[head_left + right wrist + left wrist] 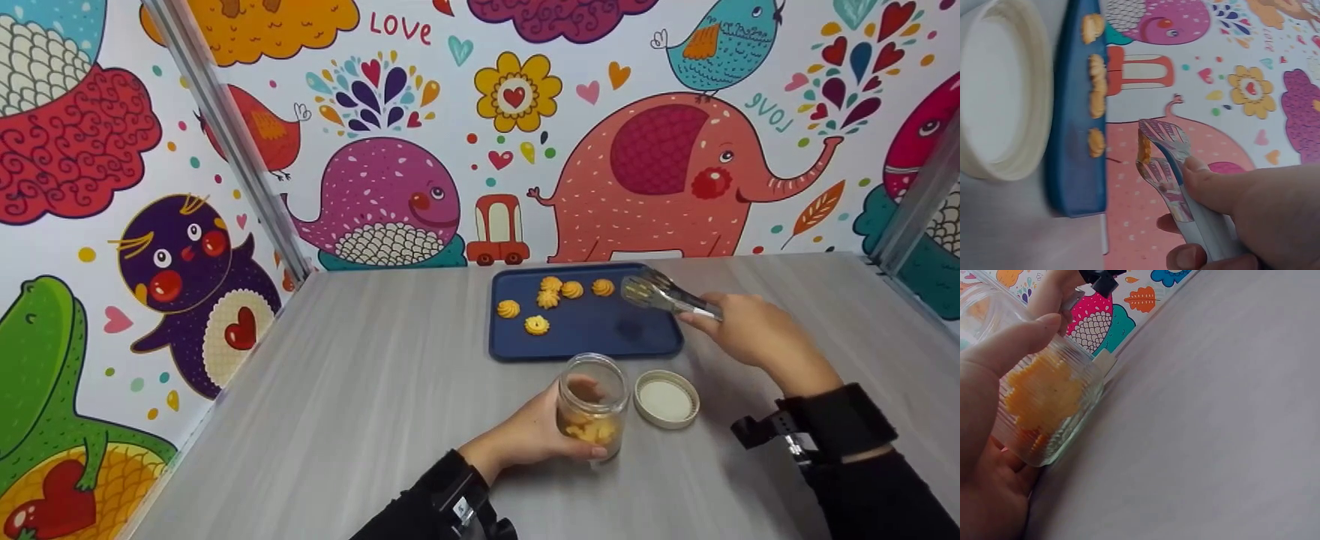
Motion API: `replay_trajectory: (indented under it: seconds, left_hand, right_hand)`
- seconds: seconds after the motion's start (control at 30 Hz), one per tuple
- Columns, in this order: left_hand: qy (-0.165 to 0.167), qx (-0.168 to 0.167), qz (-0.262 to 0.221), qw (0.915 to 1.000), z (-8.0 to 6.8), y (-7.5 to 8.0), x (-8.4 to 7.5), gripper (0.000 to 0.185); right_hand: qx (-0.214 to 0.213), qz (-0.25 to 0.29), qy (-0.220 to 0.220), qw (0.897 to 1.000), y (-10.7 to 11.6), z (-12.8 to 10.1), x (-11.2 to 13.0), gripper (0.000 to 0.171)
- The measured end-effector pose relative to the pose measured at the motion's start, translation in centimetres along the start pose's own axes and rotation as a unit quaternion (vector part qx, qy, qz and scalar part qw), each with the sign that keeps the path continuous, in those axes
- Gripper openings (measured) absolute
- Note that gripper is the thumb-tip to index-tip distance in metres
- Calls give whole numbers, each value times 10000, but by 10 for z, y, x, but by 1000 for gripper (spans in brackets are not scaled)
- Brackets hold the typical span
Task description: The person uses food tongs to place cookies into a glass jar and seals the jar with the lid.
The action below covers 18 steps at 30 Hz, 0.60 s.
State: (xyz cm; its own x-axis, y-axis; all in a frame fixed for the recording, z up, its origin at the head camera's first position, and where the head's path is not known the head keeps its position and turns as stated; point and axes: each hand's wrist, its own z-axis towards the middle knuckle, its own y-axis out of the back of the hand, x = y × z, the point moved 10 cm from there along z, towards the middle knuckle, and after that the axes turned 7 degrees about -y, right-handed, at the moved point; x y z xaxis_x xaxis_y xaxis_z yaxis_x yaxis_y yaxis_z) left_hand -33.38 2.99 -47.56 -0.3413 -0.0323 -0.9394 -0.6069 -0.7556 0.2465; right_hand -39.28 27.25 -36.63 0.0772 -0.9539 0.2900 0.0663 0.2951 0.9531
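Note:
My left hand (pixel 536 431) grips a clear glass jar (pixel 611 390) with its thumb and fingers curled round the side. Yellow cookies (pixel 1044 391) lie in the jar's lower part, and its mouth has no lid on. My right hand (pixel 750 334) holds metal tongs (pixel 667 295) over the right side of a blue tray (pixel 585 341). Between the tong tips a single cookie (pixel 1144 147) is pinched, seen best in the right wrist view. Several swirled cookies (pixel 547 298) sit on the tray, mostly toward its left and back.
A cream-rimmed lid (pixel 666 399) lies on the grey table (pixel 360 390), right of the jar and in front of the tray. Behind the table stands a printed wall (pixel 517 165), with a metal post (pixel 232 142) at the left corner.

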Motion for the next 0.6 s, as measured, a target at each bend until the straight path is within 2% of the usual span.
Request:
replay_trajectory:
  seconds: [0.33,0.6]
  left_hand:
    - [5,-49,8,10000,0,0,0,74]
    - [28,-73,-8,10000,0,0,-1,73]
  right_hand:
    - [-104,161,249,9995,31,-20,20,60]
    - [-85,434,490,9978,55,-44,46,64]
